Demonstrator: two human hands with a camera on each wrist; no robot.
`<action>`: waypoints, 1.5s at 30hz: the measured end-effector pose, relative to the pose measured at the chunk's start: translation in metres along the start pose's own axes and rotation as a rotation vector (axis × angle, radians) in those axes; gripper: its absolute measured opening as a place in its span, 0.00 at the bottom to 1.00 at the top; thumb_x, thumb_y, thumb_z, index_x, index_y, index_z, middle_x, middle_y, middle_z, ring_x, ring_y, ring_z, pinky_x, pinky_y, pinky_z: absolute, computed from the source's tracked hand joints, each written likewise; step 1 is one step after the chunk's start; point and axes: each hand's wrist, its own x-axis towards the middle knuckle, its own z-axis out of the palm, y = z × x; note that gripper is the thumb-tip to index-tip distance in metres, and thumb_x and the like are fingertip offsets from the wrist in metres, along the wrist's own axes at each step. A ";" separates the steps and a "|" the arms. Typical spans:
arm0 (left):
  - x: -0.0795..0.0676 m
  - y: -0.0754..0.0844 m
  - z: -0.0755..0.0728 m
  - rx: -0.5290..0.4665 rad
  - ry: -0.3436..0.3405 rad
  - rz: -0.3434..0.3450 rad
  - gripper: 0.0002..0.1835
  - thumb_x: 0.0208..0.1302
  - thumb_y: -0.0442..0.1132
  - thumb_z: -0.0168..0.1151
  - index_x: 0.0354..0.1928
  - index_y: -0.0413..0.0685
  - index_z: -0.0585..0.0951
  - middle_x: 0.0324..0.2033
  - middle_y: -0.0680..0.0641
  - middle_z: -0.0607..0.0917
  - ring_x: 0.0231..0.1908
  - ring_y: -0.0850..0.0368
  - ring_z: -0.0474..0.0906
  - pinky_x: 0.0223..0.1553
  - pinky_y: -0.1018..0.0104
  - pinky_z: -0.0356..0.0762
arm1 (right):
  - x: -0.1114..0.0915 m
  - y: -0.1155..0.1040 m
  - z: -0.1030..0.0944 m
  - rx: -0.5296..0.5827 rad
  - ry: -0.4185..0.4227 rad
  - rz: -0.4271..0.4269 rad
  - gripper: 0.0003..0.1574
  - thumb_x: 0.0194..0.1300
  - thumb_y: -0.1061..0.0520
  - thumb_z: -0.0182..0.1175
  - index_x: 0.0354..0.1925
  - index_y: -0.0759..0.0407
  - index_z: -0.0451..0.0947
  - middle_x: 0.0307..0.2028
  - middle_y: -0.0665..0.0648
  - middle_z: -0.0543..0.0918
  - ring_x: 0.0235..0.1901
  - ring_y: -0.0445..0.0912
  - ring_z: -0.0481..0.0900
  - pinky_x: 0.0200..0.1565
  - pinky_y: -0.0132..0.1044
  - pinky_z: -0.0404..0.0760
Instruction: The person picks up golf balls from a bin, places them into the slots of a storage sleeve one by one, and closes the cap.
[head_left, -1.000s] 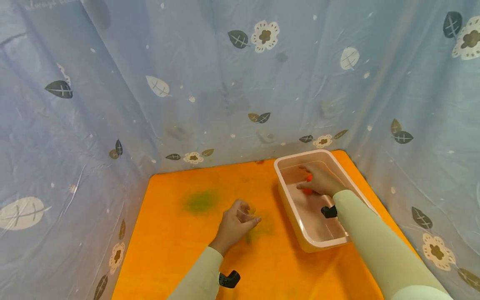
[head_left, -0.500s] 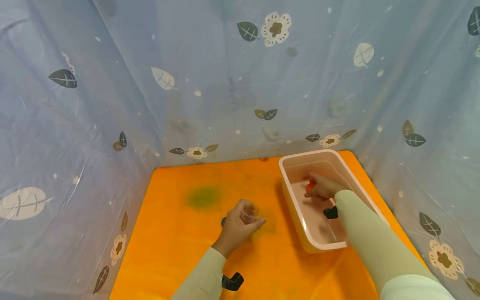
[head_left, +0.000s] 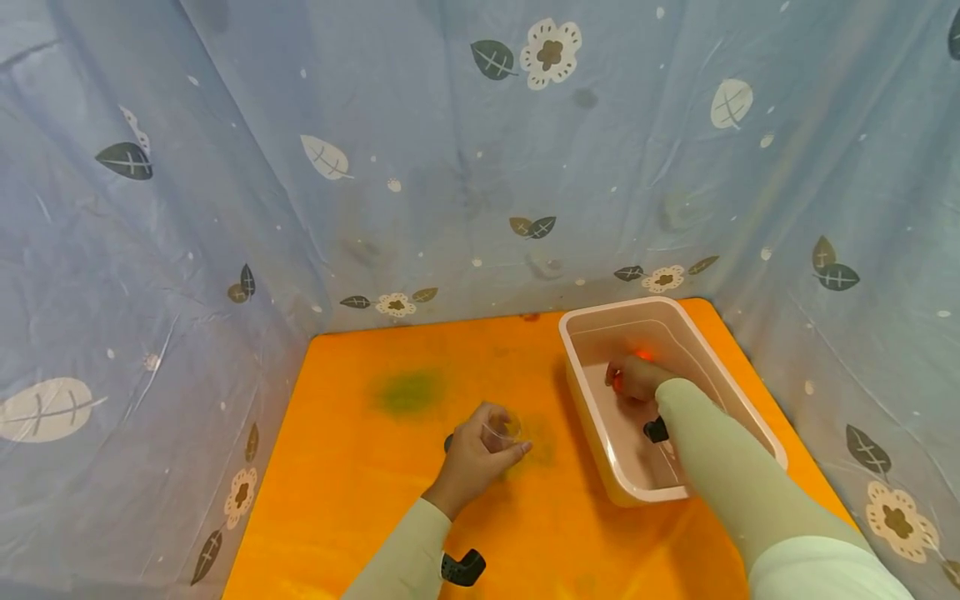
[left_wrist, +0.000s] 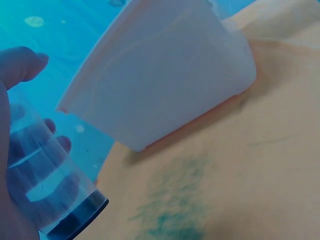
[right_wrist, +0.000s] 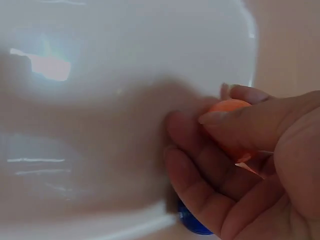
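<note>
In the head view my left hand [head_left: 480,450] holds a clear cup [head_left: 504,425] above the table, left of the bin. The left wrist view shows the cup [left_wrist: 47,185] tilted, with fingers visible through its wall and a dark band at its lower end. My right hand [head_left: 636,379] is down inside the pale pink bin [head_left: 618,487]. Its thumb and fingers pinch a small red-orange ball [right_wrist: 232,112]. Behind that hand, another red-orange thing [head_left: 642,355] lies in the bin. A blue rounded thing [right_wrist: 195,220] shows beneath the fingers in the right wrist view.
An orange cover lies over the table [head_left: 360,500], with a green stain [head_left: 408,392] left of centre. Blue patterned curtains [head_left: 420,183] stand at the back and both sides. A black wrist-worn device [head_left: 463,568] sits on the left forearm.
My right hand's spread fingers have closed on one red-orange ball in the bin. The other one now shows behind the hand. My left hand still holds the cup, almost in place.
</note>
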 end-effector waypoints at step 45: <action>-0.006 -0.007 0.001 0.144 -0.065 0.036 0.18 0.57 0.55 0.68 0.41 0.61 0.70 0.26 0.56 0.83 0.32 0.65 0.83 0.30 0.64 0.79 | -0.076 -0.099 -0.009 0.129 0.336 -0.224 0.25 0.63 0.55 0.65 0.56 0.49 0.69 0.48 0.64 0.76 0.15 0.50 0.67 0.12 0.39 0.68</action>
